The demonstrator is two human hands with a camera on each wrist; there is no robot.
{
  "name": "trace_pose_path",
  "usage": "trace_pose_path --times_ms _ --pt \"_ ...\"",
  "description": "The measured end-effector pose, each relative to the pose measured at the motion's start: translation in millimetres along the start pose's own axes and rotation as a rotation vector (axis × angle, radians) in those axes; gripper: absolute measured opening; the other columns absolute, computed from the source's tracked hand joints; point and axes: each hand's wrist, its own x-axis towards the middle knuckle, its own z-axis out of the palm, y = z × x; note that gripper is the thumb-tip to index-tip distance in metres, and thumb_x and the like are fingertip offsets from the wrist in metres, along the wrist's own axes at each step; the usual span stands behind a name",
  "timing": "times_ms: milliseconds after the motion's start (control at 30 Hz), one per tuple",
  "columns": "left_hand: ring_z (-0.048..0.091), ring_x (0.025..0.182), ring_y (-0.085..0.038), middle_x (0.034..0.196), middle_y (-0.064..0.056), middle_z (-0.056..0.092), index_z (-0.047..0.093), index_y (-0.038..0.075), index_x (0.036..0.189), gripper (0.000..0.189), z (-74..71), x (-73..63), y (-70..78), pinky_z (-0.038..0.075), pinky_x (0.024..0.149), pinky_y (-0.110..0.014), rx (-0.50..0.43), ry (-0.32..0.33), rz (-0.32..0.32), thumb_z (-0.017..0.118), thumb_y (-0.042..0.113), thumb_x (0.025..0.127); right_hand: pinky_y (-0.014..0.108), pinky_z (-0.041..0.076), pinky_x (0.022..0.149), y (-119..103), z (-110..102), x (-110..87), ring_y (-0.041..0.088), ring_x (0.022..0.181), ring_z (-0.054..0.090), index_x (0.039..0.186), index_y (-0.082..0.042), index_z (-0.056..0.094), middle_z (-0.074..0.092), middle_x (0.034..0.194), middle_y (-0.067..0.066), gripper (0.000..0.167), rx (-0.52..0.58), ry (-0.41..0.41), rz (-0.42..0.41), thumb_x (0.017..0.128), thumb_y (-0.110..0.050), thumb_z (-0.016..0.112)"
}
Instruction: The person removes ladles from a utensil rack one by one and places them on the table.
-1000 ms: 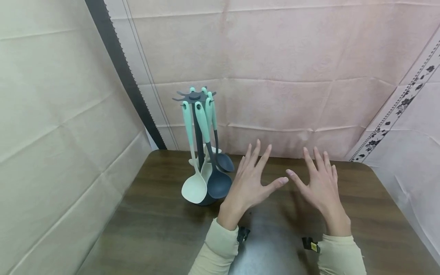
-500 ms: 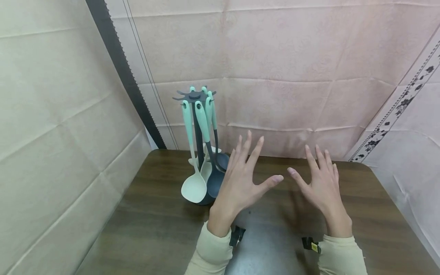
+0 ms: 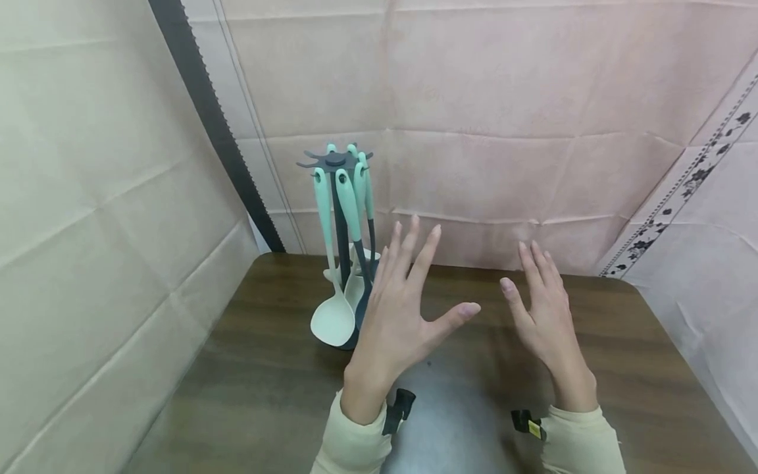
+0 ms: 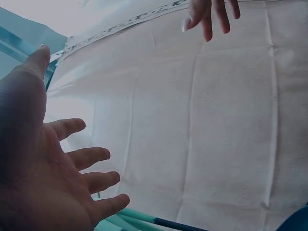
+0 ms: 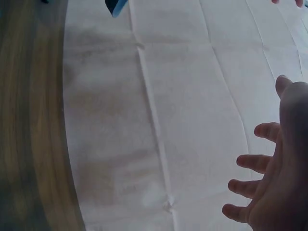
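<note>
A dark rotating-style rack (image 3: 335,160) stands at the back left of the table, hung with several kitchen utensils with mint-green handles. A white ladle (image 3: 333,320) hangs at its front, and beside it a dark blue utensil (image 3: 362,306) is partly covered by my left hand (image 3: 393,316). That hand hovers just right of the rack with fingers spread, holding nothing. Farther right, my right hand (image 3: 543,316) is raised over the table, its fingers extended and nothing in its grasp. In the left wrist view, mint-green handles (image 4: 130,221) show below the left fingers.
The brown wooden table (image 3: 249,388) has rounded back corners. A creased pale cloth (image 3: 503,118) hangs behind it, and another cloth wall (image 3: 101,217) closes the left side. A black strap piece (image 3: 399,409) sits at the left wrist.
My left hand has moved left toward the rack and now covers more of the dark blue utensils. The right hand has shifted slightly left, its fingers closer together.
</note>
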Motion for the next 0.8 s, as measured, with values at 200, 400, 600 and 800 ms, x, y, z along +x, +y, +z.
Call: trace_pose_path --times_ms 200,400,600,800 --pt "0.003 0.164 -0.022 0.178 0.007 0.007 0.023 0.030 0.170 0.093 -11.0 -2.3 -2.4 0.015 0.128 -0.056 -0.003 0.070 0.012 0.051 0.078 0.096 0.076 0.017 0.119 -8.6 11.8 -1.1 0.044 0.159 0.019 0.168 -0.022 0.032 0.026 0.174 0.011 0.068 0.016 0.014 -0.038 0.108 -0.038 0.058" --pt "0.013 0.163 -0.032 0.176 -0.003 0.018 0.036 0.023 0.167 0.090 -31.1 1.4 -10.3 0.022 0.123 -0.067 0.024 0.208 0.076 0.045 0.079 0.097 0.074 0.019 0.119 -14.9 17.7 -0.9 0.041 0.159 0.022 0.167 -0.021 0.035 0.028 0.174 0.008 0.067 0.027 0.033 -0.040 0.107 -0.036 0.060" --pt "0.015 0.162 -0.039 0.175 -0.014 0.021 0.040 0.018 0.164 0.091 -59.5 7.0 -17.9 0.022 0.121 -0.069 0.092 0.302 0.106 0.048 0.078 0.096 0.071 0.022 0.120 -27.5 25.7 4.4 0.040 0.158 0.025 0.167 -0.020 0.035 0.026 0.174 0.005 0.067 0.073 0.054 -0.069 0.107 -0.035 0.060" --pt "0.022 0.161 -0.032 0.172 -0.012 0.031 0.043 0.016 0.163 0.088 -84.3 19.5 -30.3 0.028 0.121 -0.065 0.129 0.420 0.047 0.056 0.072 0.096 0.068 0.024 0.121 -45.6 38.9 14.4 0.037 0.158 0.026 0.167 -0.021 0.035 0.028 0.173 0.003 0.066 0.126 0.057 -0.085 0.107 -0.035 0.059"
